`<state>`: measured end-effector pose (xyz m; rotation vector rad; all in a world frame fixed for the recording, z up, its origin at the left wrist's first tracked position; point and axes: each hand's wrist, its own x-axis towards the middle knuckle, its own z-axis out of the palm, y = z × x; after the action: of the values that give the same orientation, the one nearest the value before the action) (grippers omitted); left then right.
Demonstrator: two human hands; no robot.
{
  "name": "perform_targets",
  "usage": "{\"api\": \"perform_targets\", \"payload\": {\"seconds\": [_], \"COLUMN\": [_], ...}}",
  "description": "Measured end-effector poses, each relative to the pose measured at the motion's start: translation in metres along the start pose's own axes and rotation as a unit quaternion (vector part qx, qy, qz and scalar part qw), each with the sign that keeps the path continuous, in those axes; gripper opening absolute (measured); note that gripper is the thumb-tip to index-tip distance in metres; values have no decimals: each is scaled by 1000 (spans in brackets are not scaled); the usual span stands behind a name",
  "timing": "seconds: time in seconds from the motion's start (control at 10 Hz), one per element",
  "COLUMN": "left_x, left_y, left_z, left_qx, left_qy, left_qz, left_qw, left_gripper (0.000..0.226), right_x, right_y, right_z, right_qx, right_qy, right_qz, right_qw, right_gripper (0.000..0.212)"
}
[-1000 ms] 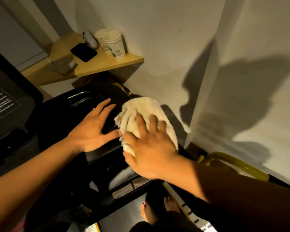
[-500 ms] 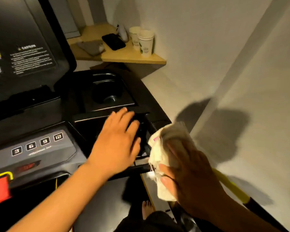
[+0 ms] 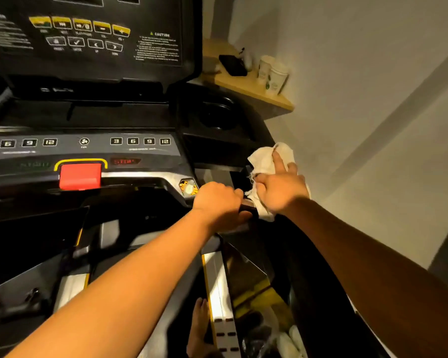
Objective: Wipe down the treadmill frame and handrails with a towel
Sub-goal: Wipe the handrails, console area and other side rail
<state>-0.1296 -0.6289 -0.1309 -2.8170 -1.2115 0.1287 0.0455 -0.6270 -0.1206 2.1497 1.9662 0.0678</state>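
The black treadmill console [image 3: 140, 120] fills the left and middle of the head view, with speed keys and a red stop key [image 3: 80, 175]. My right hand [image 3: 281, 188] holds a white towel [image 3: 263, 156] against the right end of the console, where the black handrail [image 3: 248, 208] begins; its index finger points forward over the cloth. My left hand [image 3: 217, 200] is curled round that handrail just left of the towel. The rail runs down to the lower right under my right forearm.
A wooden corner shelf [image 3: 251, 86] behind the console carries two paper cups [image 3: 273, 74] and a black phone [image 3: 233, 65]. The white wall stands close on the right. My bare foot [image 3: 199, 326] stands on the treadmill deck beside the yellow-edged side rail.
The view has swung left and up to the console. My left hand left the cup-holder tray and now grips the handrail. My right hand with the towel stays at the console's right end.
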Motion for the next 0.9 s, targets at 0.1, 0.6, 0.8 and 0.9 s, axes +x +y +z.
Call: {"api": "perform_targets", "payload": {"seconds": [0.1,0.6,0.8,0.9], "left_x": [-2,9,3,-3], "left_y": [1,6,5,5], "left_z": [-1,5,7,1], "left_qx": [16,-68,-114,-153], "left_qy": [13,29,136,175], "left_qz": [-13,-72,-56,-38], "left_qw": [1000,995,983,972], "left_gripper": [60,57,46,31], "right_x": [-60,-65,27,28], "right_y": [11,6,4,5], "right_z": [22,27,-6,-5], "right_qx": [10,90,121,197], "right_qy": [36,18,-17,95], "right_qz": [-1,87,34,0], "right_qw": [999,992,992,976], "right_gripper": [37,50,55,45]}}
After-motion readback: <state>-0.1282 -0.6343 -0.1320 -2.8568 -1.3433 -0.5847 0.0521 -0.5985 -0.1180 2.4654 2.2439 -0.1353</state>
